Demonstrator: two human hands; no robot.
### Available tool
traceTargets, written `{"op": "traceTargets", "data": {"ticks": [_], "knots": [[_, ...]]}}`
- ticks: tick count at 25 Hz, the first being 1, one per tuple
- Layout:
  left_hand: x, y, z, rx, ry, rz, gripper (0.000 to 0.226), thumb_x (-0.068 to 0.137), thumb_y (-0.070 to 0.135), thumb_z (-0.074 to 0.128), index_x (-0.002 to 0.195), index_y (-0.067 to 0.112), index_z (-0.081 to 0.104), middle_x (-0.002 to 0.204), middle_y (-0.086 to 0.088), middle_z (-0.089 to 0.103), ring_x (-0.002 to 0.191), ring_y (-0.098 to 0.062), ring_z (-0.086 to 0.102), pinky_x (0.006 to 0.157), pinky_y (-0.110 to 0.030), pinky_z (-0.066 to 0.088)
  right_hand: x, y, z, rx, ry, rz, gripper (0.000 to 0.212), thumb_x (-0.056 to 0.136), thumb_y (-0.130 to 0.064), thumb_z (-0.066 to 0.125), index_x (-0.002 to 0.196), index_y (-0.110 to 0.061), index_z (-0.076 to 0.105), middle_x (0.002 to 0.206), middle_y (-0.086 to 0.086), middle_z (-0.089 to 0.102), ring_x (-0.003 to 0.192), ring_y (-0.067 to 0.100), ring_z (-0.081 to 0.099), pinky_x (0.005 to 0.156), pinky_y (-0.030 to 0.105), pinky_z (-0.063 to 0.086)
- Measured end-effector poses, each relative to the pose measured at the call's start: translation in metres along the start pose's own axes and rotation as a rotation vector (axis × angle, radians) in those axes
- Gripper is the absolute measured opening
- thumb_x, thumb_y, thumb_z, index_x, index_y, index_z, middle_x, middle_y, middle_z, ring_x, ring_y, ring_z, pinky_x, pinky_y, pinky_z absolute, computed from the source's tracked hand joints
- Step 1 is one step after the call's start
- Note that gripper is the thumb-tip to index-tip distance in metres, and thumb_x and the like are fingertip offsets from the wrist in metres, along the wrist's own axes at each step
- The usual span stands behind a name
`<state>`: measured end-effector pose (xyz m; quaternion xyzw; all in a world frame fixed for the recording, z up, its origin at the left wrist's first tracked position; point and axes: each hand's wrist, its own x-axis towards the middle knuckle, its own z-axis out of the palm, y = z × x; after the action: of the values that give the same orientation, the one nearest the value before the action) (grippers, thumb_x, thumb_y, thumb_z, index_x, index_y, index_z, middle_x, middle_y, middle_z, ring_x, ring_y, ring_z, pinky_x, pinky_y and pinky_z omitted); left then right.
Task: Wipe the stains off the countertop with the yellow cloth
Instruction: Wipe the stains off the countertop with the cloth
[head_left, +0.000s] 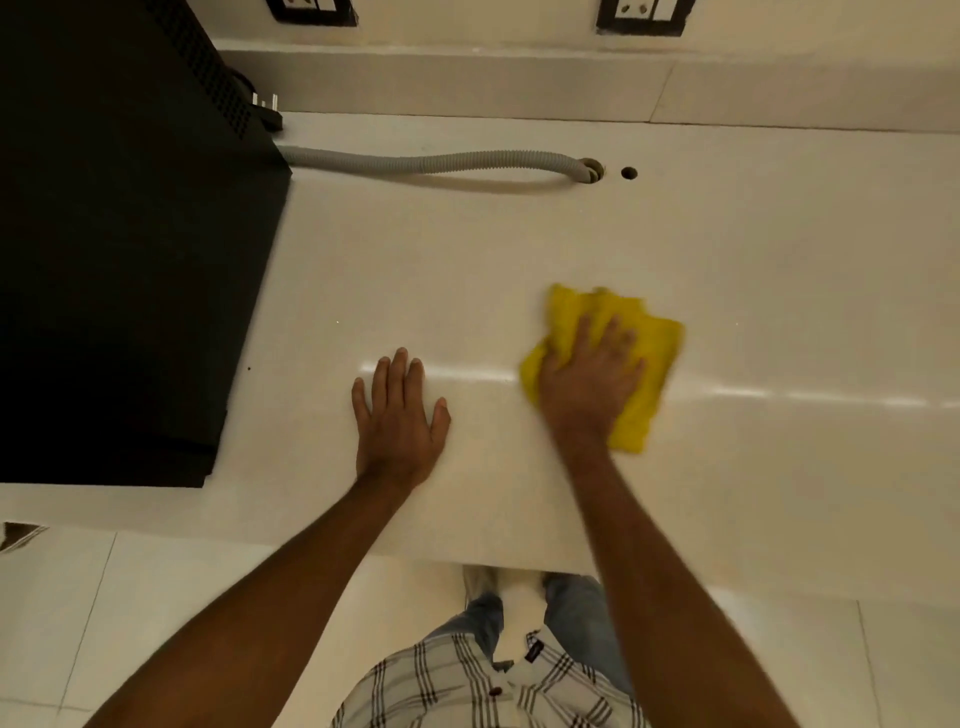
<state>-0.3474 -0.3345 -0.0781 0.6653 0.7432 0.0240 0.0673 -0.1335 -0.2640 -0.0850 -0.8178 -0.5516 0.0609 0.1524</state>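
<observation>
Pressing flat, palm down, with the right hand (589, 382), fingers spread open over the yellow cloth (647, 358) and pinning it to the countertop (753, 260) rather than gripping it. Resting the left hand (400, 418) open and empty on the bare surface just beside, fingers extended, apparently bracing. Lying crumpled under the right palm, midway between the front edge and the back wall, toward the right half of the top. Showing slight blur at cloth and right hand, probably mid-stroke. Showing no distinct stain at this resolution, apart from a tiny dark speck near the black appliance (119, 249) at the left edge; cannot tell how much soil is remaining. Risking, in judgement: bunching of the cloth under uneven pressure, leaving streaks or missed patches; sliding of the palm off the cloth, since nothing is clamping it; sweeping toward the back edge and snagging the grey corrugated hose (431, 162) entering its hole (592, 170); pushing residue into the small open hole (628, 172) beside it.
</observation>
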Motion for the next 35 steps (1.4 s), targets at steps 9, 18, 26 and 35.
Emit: {"op": "traceTargets", "data": {"ticks": [9,18,26,35], "knots": [[-0.004,-0.003,0.003,-0.025,0.015,0.024,0.068,0.102,0.049,0.030,0.155,0.007,0.036,0.166,-0.015,0.032,0.154,-0.035,0.028,0.125,-0.061,0.017,0.008,0.161,-0.042,-0.150,-0.045,-0.212,0.067,0.100,-0.055,0.036,0.159,-0.023,0.041,0.160,0.019,0.045,0.147,0.043,0.043,0.115,0.065,0.036],[-0.005,-0.001,0.001,-0.028,0.032,0.020,0.067,0.101,0.047,0.031,0.154,0.006,0.037,0.165,-0.016,0.033,0.153,-0.036,0.029,0.124,-0.062,0.019,-0.096,0.072,-0.042,-0.064,-0.032,0.055,0.069,0.101,-0.054,0.035,0.160,-0.018,0.037,0.165,0.022,0.035,0.153,0.045,0.031,0.121,0.065,0.023],[-0.005,-0.002,0.001,-0.045,0.023,0.020,0.070,0.101,0.049,0.027,0.155,0.006,0.037,0.166,-0.015,0.032,0.154,-0.036,0.028,0.124,-0.060,0.018,-0.152,0.143,-0.060,-0.116,-0.171,-0.522,0.072,0.100,-0.058,0.041,0.164,-0.031,0.024,0.173,0.003,0.020,0.161,0.030,0.013,0.126,0.058,0.020],[-0.008,-0.003,0.005,-0.045,0.050,0.029,0.068,0.102,0.049,0.028,0.154,0.006,0.038,0.165,-0.016,0.035,0.153,-0.036,0.031,0.124,-0.061,0.021,-0.017,0.233,-0.074,-0.186,-0.118,-0.017,0.071,0.098,-0.058,0.029,0.162,-0.025,0.033,0.168,0.015,0.033,0.155,0.041,0.028,0.121,0.066,0.023]]}}
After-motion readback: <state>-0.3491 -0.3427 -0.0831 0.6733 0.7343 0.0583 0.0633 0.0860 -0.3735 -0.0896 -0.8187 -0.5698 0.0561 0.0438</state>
